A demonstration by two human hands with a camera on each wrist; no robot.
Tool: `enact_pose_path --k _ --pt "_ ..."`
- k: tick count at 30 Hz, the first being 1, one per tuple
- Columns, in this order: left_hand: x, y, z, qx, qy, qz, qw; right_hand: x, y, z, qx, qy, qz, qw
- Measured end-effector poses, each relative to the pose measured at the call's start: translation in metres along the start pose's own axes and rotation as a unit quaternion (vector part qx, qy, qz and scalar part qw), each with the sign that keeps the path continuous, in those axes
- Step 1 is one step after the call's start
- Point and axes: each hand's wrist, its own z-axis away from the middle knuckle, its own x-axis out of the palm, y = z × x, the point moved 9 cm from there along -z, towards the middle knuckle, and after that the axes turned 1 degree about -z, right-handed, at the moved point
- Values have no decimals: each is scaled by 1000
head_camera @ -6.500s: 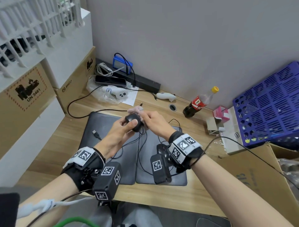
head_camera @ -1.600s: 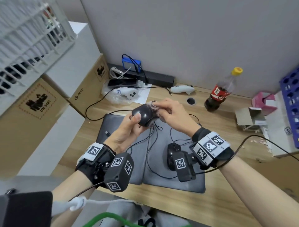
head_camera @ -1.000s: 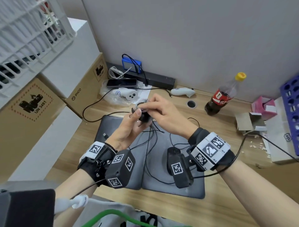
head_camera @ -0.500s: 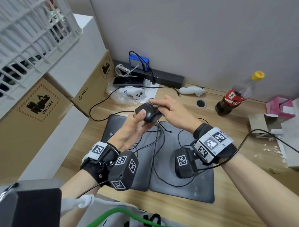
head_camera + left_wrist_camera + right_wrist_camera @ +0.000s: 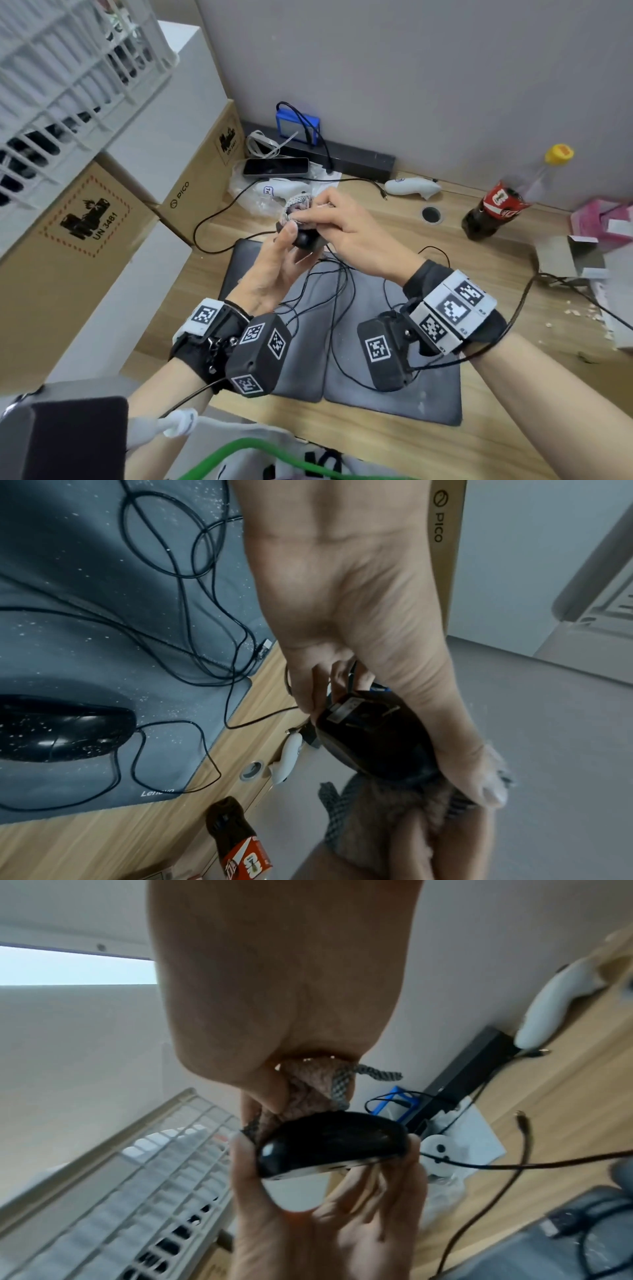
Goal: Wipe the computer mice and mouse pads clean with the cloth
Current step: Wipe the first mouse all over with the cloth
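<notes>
Found two grey mouse pads (image 5: pixel 394 383) lying side by side at the near edge of the wooden desk (image 5: pixel 376 445), speckled with pale crumbs and crossed by loops of black cable (image 5: pixel 339 298). Could not see the second mouse (image 5: pixel 61 729) from the head view, hidden there behind the camera box on the right wrist. Caught it only from the left wrist: black, dusted with white flecks, resting on the pad marked Lenovo.

Above the far edge of the pads, clear of the desk, held the black mouse (image 5: pixel 305 240) in the left hand (image 5: pixel 274 270), thumb on one end and fingers curled round the other. Saw its underside, with a label, turned toward the palm, and its glossy back turned away. Pinched a bunched cloth (image 5: pixel 298 210) in the right hand (image 5: pixel 352 236) — pinkish pile with a grey-and-white woven edge — and pressed it against the back of the mouse. Made out little of that mouse from the head view, covered as it was by both hands and the cloth; could not make out its wheel or buttons in any view.

Farther off, noted a white controller (image 5: pixel 411 186), a cola bottle (image 5: pixel 493 212) with a yellow cap, a phone (image 5: pixel 275 167) lying on a crumpled plastic bag, and a PICO cardboard box (image 5: pixel 198 192) at the left.
</notes>
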Motion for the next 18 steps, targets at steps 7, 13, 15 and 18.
enact_pose_path --k 7,13,15,18 --pt "-4 1 -6 -7 16 11 1000 -7 20 0 98 19 -91 991" --pt "-16 -2 -16 -31 59 50 997 7 7 4 66 -9 -158 985" --pt "-24 -4 -19 -42 77 70 994 3 31 6 133 23 -168 976" --pt "-31 -7 -24 -56 95 83 990 10 22 -3 88 -1 -94 992"
